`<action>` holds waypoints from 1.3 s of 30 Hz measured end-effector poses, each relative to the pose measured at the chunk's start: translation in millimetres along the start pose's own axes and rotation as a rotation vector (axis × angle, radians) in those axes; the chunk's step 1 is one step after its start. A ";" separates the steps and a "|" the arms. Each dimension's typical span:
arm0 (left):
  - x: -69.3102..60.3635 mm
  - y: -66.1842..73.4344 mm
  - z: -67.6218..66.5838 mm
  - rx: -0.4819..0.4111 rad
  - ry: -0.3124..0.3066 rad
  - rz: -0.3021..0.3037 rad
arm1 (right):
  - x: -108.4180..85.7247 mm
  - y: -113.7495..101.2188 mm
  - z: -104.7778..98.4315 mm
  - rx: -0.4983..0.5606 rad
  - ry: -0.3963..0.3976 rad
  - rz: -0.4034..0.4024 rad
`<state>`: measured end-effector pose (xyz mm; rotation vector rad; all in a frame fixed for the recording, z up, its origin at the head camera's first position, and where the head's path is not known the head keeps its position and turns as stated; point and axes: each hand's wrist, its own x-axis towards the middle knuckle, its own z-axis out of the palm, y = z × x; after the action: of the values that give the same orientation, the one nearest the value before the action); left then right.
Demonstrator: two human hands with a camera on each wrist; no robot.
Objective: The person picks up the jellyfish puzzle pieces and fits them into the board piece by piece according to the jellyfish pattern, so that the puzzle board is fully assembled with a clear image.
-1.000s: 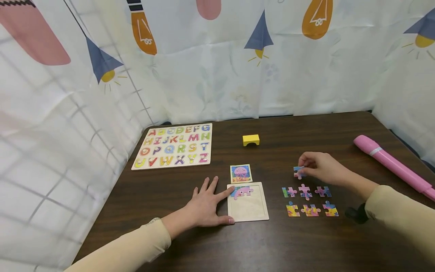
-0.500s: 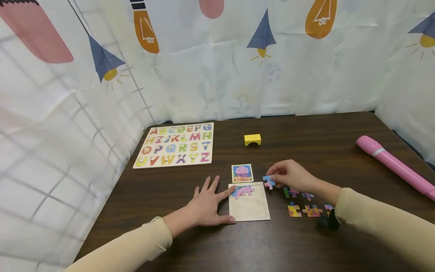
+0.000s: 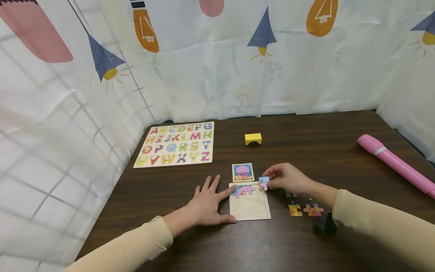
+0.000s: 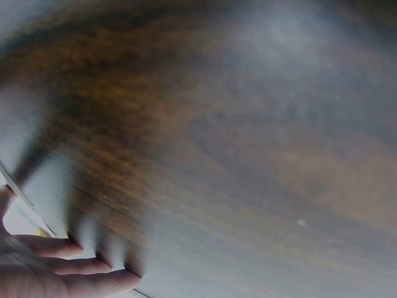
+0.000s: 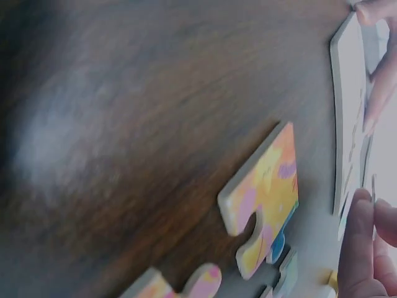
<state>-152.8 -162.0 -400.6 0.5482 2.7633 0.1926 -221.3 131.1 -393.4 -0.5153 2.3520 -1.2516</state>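
Observation:
My right hand (image 3: pixel 287 178) pinches a blue-and-pink jigsaw piece (image 3: pixel 264 183) between thumb and fingers, over the upper right corner of a square wooden puzzle tray (image 3: pixel 250 209). Joined pieces (image 3: pixel 244 190) with a pink creature's face lie in the tray's upper left. My left hand (image 3: pixel 209 202) lies spread, index fingertip and thumb touching the tray's left side. Right of the tray, loose jigsaw pieces (image 3: pixel 313 210) lie on the table, partly hidden under my right wrist. In the right wrist view, a yellow-and-pink piece (image 5: pixel 267 198) appears close up, and the pinched piece is seen edge-on.
A small jellyfish picture card (image 3: pixel 242 172) lies just above the tray. An alphabet board (image 3: pixel 175 145) stands at the back left, a yellow arch block (image 3: pixel 253 139) at the back middle. A long pink stick-like object (image 3: pixel 395 162) lies at the right of the dark table (image 3: pixel 306 132).
My right hand has picked the piece up from the top of the loose pieces and carried it left to the tray's upper right corner. My left hand stays on the tray.

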 end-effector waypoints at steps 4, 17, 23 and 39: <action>-0.2 -0.1 0.0 -0.001 0.001 0.003 | 0.4 -0.9 2.5 0.019 -0.008 0.015; -0.1 -0.3 0.3 -0.004 -0.006 -0.003 | 4.5 -4.6 17.0 -0.171 -0.020 -0.058; -1.2 -0.5 0.6 -0.007 -0.007 -0.009 | 7.5 -7.5 20.7 -0.191 -0.027 -0.056; -0.2 1.1 -0.1 0.003 -0.003 -0.003 | 4.1 -14.8 24.4 -0.355 0.004 -0.127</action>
<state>-152.3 -161.1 -400.3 0.5440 2.7623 0.1868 -210.1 104.6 -394.0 -0.7848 2.5918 -0.8847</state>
